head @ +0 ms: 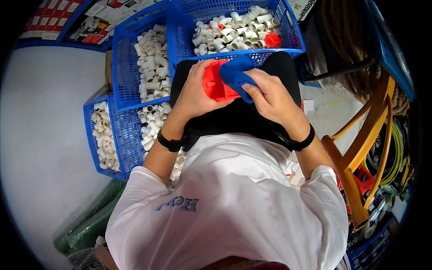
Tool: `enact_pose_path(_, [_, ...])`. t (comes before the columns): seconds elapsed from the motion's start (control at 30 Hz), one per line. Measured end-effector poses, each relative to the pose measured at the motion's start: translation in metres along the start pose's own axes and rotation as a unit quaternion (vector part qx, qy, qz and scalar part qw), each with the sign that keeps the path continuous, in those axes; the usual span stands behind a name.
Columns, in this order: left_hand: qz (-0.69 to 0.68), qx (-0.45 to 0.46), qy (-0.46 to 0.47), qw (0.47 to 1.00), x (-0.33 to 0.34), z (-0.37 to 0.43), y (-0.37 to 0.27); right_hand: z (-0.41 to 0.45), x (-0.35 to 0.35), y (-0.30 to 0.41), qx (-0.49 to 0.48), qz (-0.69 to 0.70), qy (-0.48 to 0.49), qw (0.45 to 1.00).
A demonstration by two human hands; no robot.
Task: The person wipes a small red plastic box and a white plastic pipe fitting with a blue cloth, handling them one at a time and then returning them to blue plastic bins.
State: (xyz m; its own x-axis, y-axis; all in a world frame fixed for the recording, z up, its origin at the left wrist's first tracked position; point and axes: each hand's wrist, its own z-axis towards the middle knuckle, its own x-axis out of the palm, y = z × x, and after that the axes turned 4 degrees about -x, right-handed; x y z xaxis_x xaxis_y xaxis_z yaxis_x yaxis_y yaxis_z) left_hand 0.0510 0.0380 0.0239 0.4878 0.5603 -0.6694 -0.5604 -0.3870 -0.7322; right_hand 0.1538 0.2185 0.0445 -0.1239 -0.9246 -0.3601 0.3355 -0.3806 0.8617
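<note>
My left hand grips a red plastic box, likely an electrical junction box, with its hollow side turned up. In my right hand is a blue cloth, bunched between thumb and fingers. The cloth lies against the right side of the box and covers part of it. Both hands are above my lap, over black trousers. Just beyond my knees stands a blue plastic basket of white pipe fittings. Another red box rests among those fittings.
More blue baskets of white fittings stand to the left, beside a pale wall. Boxed goods fill shelving at the far left. On the right are a yellow metal frame, coiled yellow-green cable and thick rope.
</note>
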Motion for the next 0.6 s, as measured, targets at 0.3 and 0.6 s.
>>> enact_pose_path(0.3, [-0.201,-0.017,0.022,0.979,-0.003,0.002,0.012,-0.019,-0.031,-0.013,0.117,0.318,-0.153,0.928])
enact_pose_path(0.6, [-0.18,-0.017,0.014,0.983,-0.003,0.0,0.015,-0.026,-0.028,-0.017,0.126,0.272,-0.179,0.937])
